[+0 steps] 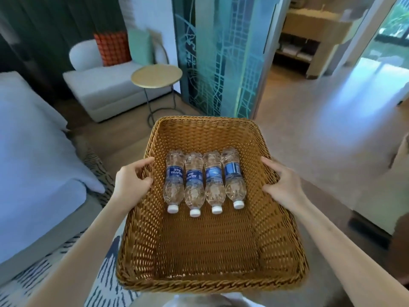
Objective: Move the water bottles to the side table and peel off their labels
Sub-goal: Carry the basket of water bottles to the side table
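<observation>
**Basket carried in both hands**

The left hand (130,177) and right hand (282,181) gripped opposite rims of the wicker basket (212,278), fingers curled over. Four water bottles (204,181) lay side by side inside it. Fingertips outside the rims were hidden.

A pale armchair (106,85) with 1 orange cushion (112,48) sits at 11 o'clock, bed (33,134) at 9, teal patterned panel (221,63) at 12, glossy sunlit floor (321,120) at 2.
</observation>
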Motion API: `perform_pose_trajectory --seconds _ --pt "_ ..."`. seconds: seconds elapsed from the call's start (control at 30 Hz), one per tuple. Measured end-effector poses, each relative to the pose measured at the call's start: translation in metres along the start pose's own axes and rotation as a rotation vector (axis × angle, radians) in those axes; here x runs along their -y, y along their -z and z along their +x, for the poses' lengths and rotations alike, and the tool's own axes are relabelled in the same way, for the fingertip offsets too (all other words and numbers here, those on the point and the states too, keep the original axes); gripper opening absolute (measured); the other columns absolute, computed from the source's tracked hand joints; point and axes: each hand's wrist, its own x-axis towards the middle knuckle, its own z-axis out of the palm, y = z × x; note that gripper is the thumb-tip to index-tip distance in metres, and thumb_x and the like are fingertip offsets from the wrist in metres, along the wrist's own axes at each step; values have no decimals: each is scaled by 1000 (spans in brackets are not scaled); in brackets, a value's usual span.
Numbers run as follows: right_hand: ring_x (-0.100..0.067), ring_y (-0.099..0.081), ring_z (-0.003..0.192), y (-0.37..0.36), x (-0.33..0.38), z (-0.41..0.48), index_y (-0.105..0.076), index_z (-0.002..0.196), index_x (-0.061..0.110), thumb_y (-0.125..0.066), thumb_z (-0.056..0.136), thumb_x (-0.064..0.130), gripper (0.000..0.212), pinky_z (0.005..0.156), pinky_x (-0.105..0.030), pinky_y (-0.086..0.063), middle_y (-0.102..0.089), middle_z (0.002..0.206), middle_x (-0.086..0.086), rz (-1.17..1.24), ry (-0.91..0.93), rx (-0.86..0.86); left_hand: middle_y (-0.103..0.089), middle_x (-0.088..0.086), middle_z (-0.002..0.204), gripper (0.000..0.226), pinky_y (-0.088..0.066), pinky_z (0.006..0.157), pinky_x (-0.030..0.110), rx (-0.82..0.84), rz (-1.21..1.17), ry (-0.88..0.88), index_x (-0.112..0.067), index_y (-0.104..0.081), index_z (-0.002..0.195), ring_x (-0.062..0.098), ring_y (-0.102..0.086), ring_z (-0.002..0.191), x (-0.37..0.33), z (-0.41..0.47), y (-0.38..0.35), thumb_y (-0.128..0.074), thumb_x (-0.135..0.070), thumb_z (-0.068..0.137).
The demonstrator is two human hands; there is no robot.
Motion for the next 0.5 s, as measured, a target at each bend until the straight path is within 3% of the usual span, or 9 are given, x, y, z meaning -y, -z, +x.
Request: perform_pose_trajectory --seconds 0.13,0.2,0.33,0.43,0.5 --pt "-8 -57 38 -17 10 44 -53 144 35 -68 77 -18 87 38 -22 -45 -46 154 -1 45 42 130 -64 -1 135 57 -37 94 15 -123 16 85 -26 -63 134 0 -52 105 8 -7 7 -71 -1 84" --pt "-5 -57 37 -30 18 63 -53 144 34 -69 76 -19 87 38 -21 -45 -47 154 -1 57 67 188 -64 -2 135 57 -35 98 20 -182 18 132 -25 -63 134 2 -49 109 12 -12 13 -71 0 83" --pt "-1 -58 40 -63 30 95 -53 144 33 -70 75 -18 87 40 -17 -45 -49 153 0 122 83 312 -63 -1 136 59 -37 97 24 -253 23 243 -25 -63 134 5 -46 111 20 -16 28 -68 4 83" --pt "3 -57 44 -90 41 121 -53 144 33 -70 76 -17 86 42 -13 -44 -49 152 1 206 33 411 -63 0 136 58 -41 92 26 -304 33 319 -25 -64 133 12 -54 116 27 -10 36 -67 5 84" --pt "3 -51 52 -110 50 141 -53 144 33 -69 77 -17 86 43 -9 -42 -49 152 2 250 -9 471 -63 -1 136 57 -46 84 24 -317 31 363 -25 -64 133 9 -59 104 35 -2 38 -67 4 85"
